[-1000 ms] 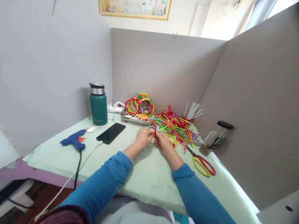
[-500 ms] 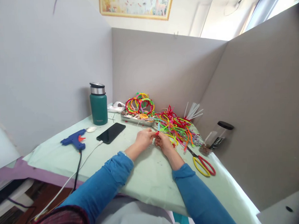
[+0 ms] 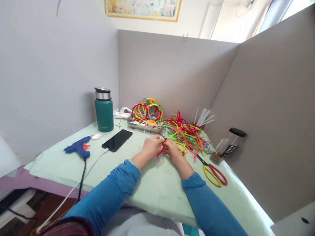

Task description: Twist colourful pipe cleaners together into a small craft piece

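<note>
Between my hands, over the middle of the table, is a short red pipe cleaner (image 3: pixel 160 152), its loose end hanging down toward me. My left hand (image 3: pixel 152 146) pinches it from the left, and my right hand (image 3: pixel 173 150) closes on it from the right, fingertips almost touching. A small light-blue piece (image 3: pixel 166 132) stands up just beyond the fingertips; I cannot tell whether it is held. Right behind my right hand spreads a tangled heap of colourful pipe cleaners (image 3: pixel 185 132).
Scissors (image 3: pixel 214 174) lie right of my right hand, near a clear container (image 3: pixel 230 142). A metal tray (image 3: pixel 142 126) holds pipe-cleaner rings (image 3: pixel 147 110). On the left are a phone (image 3: pixel 118 140) with a cable, a blue glue gun (image 3: pixel 79 147) and a green bottle (image 3: pixel 104 113). Grey panels enclose the table.
The red pipe cleaner's end now hangs below my fingers, where earlier only a small red bit showed at the fingertips. Both hands stay in nearly the same place.
</note>
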Available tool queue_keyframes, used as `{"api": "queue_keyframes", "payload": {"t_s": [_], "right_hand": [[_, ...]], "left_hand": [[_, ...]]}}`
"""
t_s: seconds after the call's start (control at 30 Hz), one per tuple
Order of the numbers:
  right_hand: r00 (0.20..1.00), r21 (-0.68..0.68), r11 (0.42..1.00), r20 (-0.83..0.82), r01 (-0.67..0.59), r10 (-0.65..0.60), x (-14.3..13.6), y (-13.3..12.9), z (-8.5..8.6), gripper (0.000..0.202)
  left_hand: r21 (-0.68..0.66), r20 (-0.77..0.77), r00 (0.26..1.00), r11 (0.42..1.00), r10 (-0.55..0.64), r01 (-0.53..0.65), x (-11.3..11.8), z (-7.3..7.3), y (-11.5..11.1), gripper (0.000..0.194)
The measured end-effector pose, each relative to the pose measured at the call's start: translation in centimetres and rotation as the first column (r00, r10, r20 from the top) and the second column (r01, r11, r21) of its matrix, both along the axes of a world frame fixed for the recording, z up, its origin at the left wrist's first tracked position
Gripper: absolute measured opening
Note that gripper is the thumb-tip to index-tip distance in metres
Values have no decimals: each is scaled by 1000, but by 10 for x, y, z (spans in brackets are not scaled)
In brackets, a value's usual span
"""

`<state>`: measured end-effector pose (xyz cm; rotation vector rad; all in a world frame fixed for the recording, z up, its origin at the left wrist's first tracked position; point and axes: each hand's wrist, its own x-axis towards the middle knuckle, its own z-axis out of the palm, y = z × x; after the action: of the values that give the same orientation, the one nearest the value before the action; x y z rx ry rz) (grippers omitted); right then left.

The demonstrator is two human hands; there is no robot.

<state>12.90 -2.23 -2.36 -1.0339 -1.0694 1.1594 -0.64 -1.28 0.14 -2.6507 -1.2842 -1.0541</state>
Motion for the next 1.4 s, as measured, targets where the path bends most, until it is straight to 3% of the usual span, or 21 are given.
{"api": "queue_keyframes", "payload": {"t_s": [0.5, 0.77, 1.4], "right_hand": [[999, 37, 999, 54, -10, 8, -3, 0, 0, 8], [991, 98, 992, 112, -80, 69, -3, -1, 0, 10], [994, 132, 986, 63, -99, 91, -6, -8, 5, 14]], "left_hand": [[-19, 10, 1000, 1000, -23, 23, 0, -1, 1, 27], [-106, 125, 992, 994, -21, 34, 1, -1, 8, 25], [-271, 356, 933, 961, 46, 56, 3, -1, 13, 19]]}}
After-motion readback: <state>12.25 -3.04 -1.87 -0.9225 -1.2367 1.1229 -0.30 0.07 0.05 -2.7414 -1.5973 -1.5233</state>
